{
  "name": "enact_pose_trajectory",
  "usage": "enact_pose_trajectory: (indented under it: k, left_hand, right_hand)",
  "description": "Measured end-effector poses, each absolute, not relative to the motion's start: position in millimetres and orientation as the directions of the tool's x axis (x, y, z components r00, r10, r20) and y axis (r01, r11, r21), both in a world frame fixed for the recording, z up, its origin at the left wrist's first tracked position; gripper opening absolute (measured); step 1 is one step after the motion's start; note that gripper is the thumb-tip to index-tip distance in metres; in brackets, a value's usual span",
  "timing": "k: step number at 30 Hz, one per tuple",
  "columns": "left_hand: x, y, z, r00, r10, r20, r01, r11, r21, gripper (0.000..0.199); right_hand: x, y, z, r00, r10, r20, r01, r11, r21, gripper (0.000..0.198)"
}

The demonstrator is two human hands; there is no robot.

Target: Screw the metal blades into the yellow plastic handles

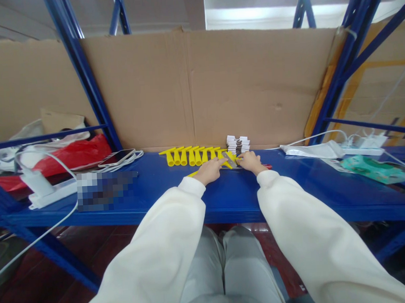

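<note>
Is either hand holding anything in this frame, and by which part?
Fingers of the left hand and right hand are at opposite sides of the grey flat piece; whether either grips it cannot be told.

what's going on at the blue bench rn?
A person in white sleeves has the left hand and right hand at a grey flat piece with yellow around it; the exact grip is too small to tell. A row of yellow parts lies mostly left of it, with stacked white pieces behind the hands. A red end shows by the right wrist.
</note>
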State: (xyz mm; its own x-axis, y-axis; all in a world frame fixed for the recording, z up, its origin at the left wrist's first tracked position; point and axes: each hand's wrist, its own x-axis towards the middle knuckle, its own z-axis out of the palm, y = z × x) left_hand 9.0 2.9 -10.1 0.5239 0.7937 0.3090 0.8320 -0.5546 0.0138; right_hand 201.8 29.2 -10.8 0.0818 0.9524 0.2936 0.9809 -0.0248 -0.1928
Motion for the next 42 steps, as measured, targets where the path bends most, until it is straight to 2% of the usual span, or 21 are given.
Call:
enact_pose_trajectory:
  k: [3,16,20,25,33,42]
  left_hand:
    - [8.9,0.4,-7.3,0.488,0.823,0.291,0.858,-0.514,0.014,0.056]
    - [5.4,3.6,-9.6,0.471,0.834,0.286,0.875,-0.482,-0.034,0.057]
    - [5.5,4.9,-10.5,0.471,0.834,0.288,0.874,-0.486,-0.023,0.057]
    - [5.1,5.5,-10.8,0.456,0.843,0.285,0.88,-0.476,-0.001,0.058]
    - [5.7,5.6,-11.0,0.457,0.844,0.28,0.878,-0.479,0.013,0.059]
    - [4.7,9.5,-14.5,0.494,0.814,0.305,0.855,-0.518,-0.002,0.054]
  right_hand:
    - [193.5,31.0,-8.3,0.019,0.964,0.264,0.991,0.017,-0.136,0.042]
    - [178.3,32.6,-2.9,-0.073,0.974,0.214,0.99,0.097,-0.101,0.055]
    - [179.5,31.0,-3.3,-0.084,0.969,0.234,0.988,0.112,-0.11,0.05]
    - [183.0,28.4,-3.8,-0.061,0.971,0.232,0.974,0.109,-0.198,0.048]
    - [186.3,28.0,-6.4,-0.028,0.963,0.267,0.97,0.091,-0.226,0.03]
    - [185.8,24.6,-5.7,0.005,0.964,0.267,0.976,0.054,-0.211,0.036]
